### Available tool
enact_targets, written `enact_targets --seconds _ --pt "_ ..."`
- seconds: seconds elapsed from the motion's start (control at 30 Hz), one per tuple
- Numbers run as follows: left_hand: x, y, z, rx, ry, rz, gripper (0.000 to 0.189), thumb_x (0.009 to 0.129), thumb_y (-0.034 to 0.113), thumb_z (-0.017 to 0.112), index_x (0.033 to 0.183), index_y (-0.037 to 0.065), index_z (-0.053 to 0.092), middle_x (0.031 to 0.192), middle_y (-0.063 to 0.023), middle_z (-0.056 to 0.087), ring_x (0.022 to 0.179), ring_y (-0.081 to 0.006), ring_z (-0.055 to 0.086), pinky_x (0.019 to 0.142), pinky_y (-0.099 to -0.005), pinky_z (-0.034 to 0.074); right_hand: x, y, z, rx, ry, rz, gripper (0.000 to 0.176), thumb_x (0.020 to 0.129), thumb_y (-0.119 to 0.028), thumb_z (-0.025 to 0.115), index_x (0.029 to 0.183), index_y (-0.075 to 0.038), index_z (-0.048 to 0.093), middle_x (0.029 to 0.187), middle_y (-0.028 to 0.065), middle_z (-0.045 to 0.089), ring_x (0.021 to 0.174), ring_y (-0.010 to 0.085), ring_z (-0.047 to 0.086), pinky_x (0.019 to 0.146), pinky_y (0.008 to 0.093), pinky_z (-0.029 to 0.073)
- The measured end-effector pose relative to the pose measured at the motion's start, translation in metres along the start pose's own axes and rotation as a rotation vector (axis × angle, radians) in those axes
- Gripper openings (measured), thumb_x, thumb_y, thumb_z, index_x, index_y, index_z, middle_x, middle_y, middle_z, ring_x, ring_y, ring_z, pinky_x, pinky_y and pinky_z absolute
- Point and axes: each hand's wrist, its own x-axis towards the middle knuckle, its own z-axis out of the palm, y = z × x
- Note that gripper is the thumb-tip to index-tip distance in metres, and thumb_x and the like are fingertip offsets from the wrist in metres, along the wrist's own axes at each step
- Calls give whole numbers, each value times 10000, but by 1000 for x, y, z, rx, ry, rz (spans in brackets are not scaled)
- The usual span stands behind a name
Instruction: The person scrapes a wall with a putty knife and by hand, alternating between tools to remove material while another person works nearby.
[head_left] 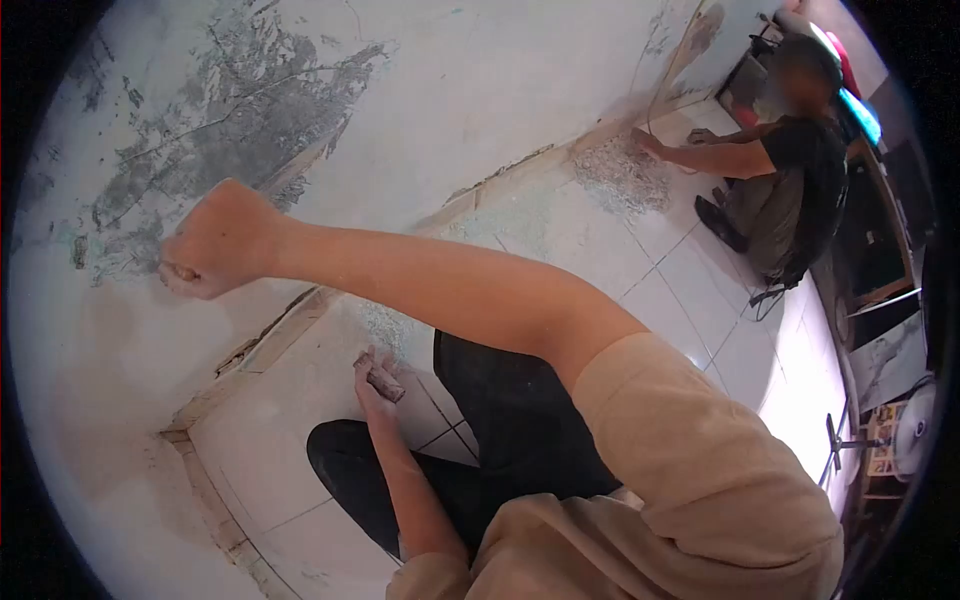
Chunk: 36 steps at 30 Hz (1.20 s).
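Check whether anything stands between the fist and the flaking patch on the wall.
Nothing visible does. The right hand, closed on a small brownish thing, lies against the wall at the edge of the flaking patch. The left hand grips a brownish block down on the floor tiles, clear of it.

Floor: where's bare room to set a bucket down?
Free: the clean tiles between the leg and the co-worker; also the corner floor left of the left hand, shut on a block. Crowded: the rubble by the co-worker and the grit along the wall base.
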Motion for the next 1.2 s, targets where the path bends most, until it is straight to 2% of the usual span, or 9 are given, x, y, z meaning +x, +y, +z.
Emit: enact_targets --seconds 0.13,0.23,0.37,0.43,0.57,0.63,0.83,0.93,1.2 --pt "14 -12 -9 11 -117 52 496 828 238 520 1286 108 384 1326 -23 444 1154 -288 453 958 -416 352 11 -17 -13 -18 3 -78 265 690 -318 590 496 -154 513 428 36 483 370 240 476 353 355 353" --pt "-11 4 14 22 7 -49 483 866 223 494 1301 79 342 1370 -57 385 1215 -296 401 986 -417 328 -1 8 -9 -25 -116 41 270 701 -326 585 500 -159 519 434 34 488 378 238 485 362 350 359" --pt "-6 3 7 5 -17 -16 510 866 230 498 1321 78 324 1376 -53 379 1222 -295 397 976 -411 336 -1 11 -4 -30 -123 81 278 713 -340 586 504 -166 523 437 34 490 387 236 493 367 342 363" --pt "1 -3 4 8 -50 -22 541 865 241 501 1341 80 302 1383 -48 371 1224 -296 393 972 -411 346 9 -9 -13 81 60 -27 274 735 -341 586 523 -173 539 449 30 503 399 231 503 368 341 364" --pt "-7 0 10 58 -23 -37 550 863 247 504 1348 83 303 1374 -47 386 1213 -292 406 969 -400 356 6 -7 1 22 105 -67 278 749 -365 600 545 -182 553 457 22 505 410 225 512 371 343 366" --pt "3 -2 -2 25 1 -30 511 857 259 511 1314 98 350 1326 -28 450 1108 -281 498 885 -404 420 -1 2 1 -86 18 -27 288 761 -397 603 563 -193 563 461 15 495 412 219 513 370 338 365" --pt "4 -5 1 40 -12 -19 560 848 232 502 1350 83 303 1345 -54 433 1124 -295 490 936 -441 378 7 -14 4 27 105 -160 328 783 -432 590 580 -181 527 495 1 503 439 211 526 380 337 381" --pt "0 -3 3 48 -21 -6 590 838 245 512 1360 79 292 1347 -63 430 1156 -303 473 940 -443 373 -3 0 2 -58 -60 -107 332 785 -434 586 593 -174 510 511 -7 510 458 210 537 386 341 394" --pt "-8 1 9 22 -22 -12 572 838 237 525 1339 71 305 1359 -49 404 1205 -301 426 970 -426 351 -1 -3 6 -52 -33 -125 272 767 -397 585 614 -179 529 532 -4 533 482 205 562 396 352 405"
